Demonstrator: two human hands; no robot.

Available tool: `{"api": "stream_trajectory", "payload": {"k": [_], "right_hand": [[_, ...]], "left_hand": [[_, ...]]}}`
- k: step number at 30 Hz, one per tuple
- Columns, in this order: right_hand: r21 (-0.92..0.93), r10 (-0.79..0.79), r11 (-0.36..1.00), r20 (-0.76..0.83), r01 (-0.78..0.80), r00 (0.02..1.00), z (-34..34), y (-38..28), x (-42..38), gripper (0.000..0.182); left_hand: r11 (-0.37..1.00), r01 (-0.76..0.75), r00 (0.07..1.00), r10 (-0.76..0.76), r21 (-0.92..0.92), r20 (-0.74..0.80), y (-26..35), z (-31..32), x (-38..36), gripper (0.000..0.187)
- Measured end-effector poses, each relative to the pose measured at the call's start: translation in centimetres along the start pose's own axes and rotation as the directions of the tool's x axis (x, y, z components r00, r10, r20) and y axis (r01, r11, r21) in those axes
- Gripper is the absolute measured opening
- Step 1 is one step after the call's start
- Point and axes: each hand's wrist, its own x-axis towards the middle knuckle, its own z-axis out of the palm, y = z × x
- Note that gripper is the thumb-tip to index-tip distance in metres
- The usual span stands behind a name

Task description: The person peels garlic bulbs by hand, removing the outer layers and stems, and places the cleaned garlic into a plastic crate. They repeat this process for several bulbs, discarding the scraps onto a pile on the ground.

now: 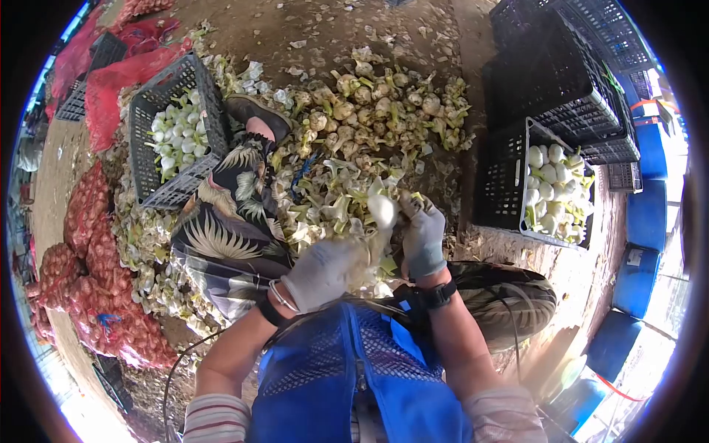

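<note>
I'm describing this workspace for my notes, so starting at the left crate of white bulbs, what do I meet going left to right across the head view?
Left crate of white bulbs, left gloved hand, blurred white bulb, right gloved hand, right crate of white bulbs, blue container with a pale label.

Matt cloth gloves (426, 240), smooth peeled bulbs (550, 175), rough papery bulbs (358, 111), matt plastic crate (502, 181), mesh cloth vest (306, 362)

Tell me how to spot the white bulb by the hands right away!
Start at the blue vest, then follow the arms up to the gloved left hand and right hand. The white bulb shows just left of the right hand. Unlike the brownish bulbs heaped higher in the picture, it looks bright white and blurred.
</note>
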Motion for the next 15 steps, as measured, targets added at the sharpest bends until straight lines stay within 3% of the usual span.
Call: {"api": "stream_trajectory", "payload": {"k": [2, 3, 4, 6, 7, 10, 11, 13, 14, 15], "right_hand": [[0.035, -0.122, 0.992, -0.002, 0.122, 0.993, -0.3, -0.1, 0.2, 0.019], [0.171, -0.032, 0.984, -0.052, 0.04, 0.998, -0.1, -0.2, 0.3, 0.019], [0.17, -0.032, 0.985, -0.055, 0.041, 0.998, -0.1, 0.1, 0.4, 0.019], [0.183, 0.049, 0.983, -0.085, -0.032, 0.995, -0.2, 1.1, 0.5, 0.018], [0.096, 0.06, 0.994, -0.018, -0.058, 0.998, -0.1, 0.7, -0.1, 0.015], [0.215, 0.031, 0.976, -0.04, -0.022, 0.999, 1.9, 0.9, -0.3, 0.009], [0.17, -0.089, 0.98, -0.081, 0.101, 0.993, 1.5, 0.2, 0.0, 0.011], [-0.214, -0.392, 0.91, -0.168, 0.354, 0.905, -0.9, -4.4, 0.0, 0.012], [-0.294, -0.539, 0.832, -0.231, 0.47, 0.81, -2.1, -7.4, -0.3, 0.012], [-0.331, -0.682, 0.731, -0.345, 0.596, 0.645, -3.6, -9.0, 0.3, 0.011]], "left_hand": [[0.994, -0.019, 0.975, -0.005, 0.107, 0.221, -1.5, 1.7, -1.6, 0.022], [0.984, 0.066, 0.921, -0.123, 0.165, 0.37, -2.7, 2.0, -1.6, 0.029], [0.985, 0.065, 0.92, -0.122, 0.162, 0.371, -2.9, 2.0, -1.4, 0.029], [0.959, 0.281, 0.959, -0.279, -0.03, 0.043, -3.1, 2.2, -1.3, 0.028], [0.965, 0.26, 0.963, -0.261, -0.015, -0.063, -3.2, 2.8, -0.9, 0.026], [0.985, 0.159, 0.984, -0.153, 0.07, -0.089, -1.7, 2.7, 1.9, 0.022], [0.987, 0.159, 0.985, -0.16, -0.017, -0.06, -0.9, 2.4, 2.7, 0.017], [0.954, 0.281, 0.959, -0.283, -0.104, -0.006, -1.6, 3.1, 2.5, 0.015], [0.923, 0.357, 0.934, -0.357, -0.144, 0.028, -1.7, 2.9, 2.4, 0.018], [0.921, 0.362, 0.932, -0.361, -0.141, 0.031, -2.6, 3.1, 2.0, 0.018]]}}
